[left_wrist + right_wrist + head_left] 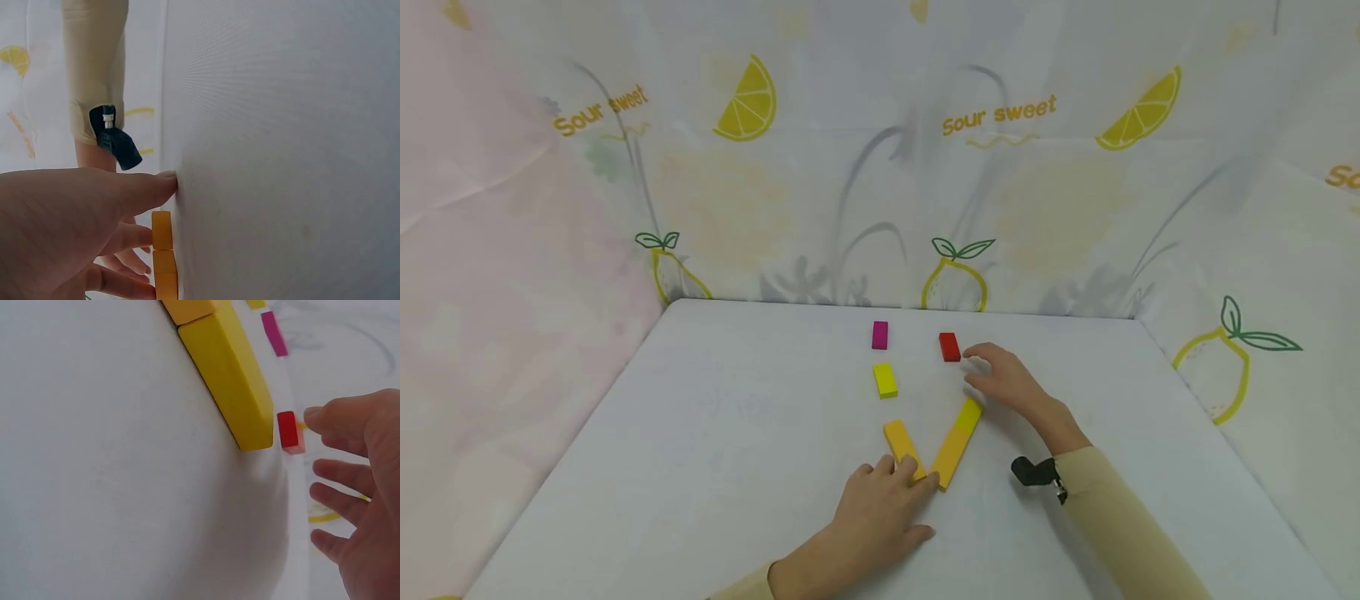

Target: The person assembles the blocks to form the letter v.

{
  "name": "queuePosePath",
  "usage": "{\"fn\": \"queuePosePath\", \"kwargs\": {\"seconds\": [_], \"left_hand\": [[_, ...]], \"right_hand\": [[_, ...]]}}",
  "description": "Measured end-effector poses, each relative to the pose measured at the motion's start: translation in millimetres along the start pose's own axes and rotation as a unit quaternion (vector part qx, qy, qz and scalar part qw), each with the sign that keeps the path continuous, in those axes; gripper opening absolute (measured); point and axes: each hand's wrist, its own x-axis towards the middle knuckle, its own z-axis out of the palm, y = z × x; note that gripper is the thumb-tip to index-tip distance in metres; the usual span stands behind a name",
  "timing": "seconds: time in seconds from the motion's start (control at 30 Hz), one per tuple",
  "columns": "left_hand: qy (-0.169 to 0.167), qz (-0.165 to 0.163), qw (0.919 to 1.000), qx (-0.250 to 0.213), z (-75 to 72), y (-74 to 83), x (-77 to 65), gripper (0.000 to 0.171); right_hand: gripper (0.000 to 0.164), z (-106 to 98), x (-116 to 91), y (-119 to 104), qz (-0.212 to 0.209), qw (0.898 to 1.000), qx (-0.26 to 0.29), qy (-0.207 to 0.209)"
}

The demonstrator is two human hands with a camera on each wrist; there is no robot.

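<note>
Two slanted lines of blocks form a V on the white table. On the right line, a yellow block (972,410) sits at the far end, touching an orange stretch (952,455). The left line is an orange block (900,438), partly hidden by my left hand (880,508). That hand's fingertips touch the orange blocks (162,230) near the V's point, its thumb held apart. My right hand (1003,379) hovers beyond the yellow end, fingers spread with nothing between them. Closest to its fingertips is a red block (950,347), which stays apart from them.
A separate yellow block (885,380) lies left of the right hand, with a magenta block (880,335) farther back. Printed cloth (865,167) rises behind the table's (737,467) back edge. A black device (1033,472) is strapped at the right wrist.
</note>
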Motion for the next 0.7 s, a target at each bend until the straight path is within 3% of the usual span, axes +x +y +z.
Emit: {"fn": "queuePosePath", "kwargs": {"seconds": [0.37, 0.7], "left_hand": [[-0.016, 0.002, 0.9999, -0.003, 3.6, 0.3, 1.8, 0.059], [0.012, 0.004, 0.9999, 0.01, 4.5, -0.5, 1.0, 0.059]], "right_hand": [[0.037, -2.6, 15.1, 6.0, -0.034, 0.999, -0.007, 0.018], [0.039, -6.2, 36.8, 0.0, 0.0, 1.0, 0.005, 0.002]]}}
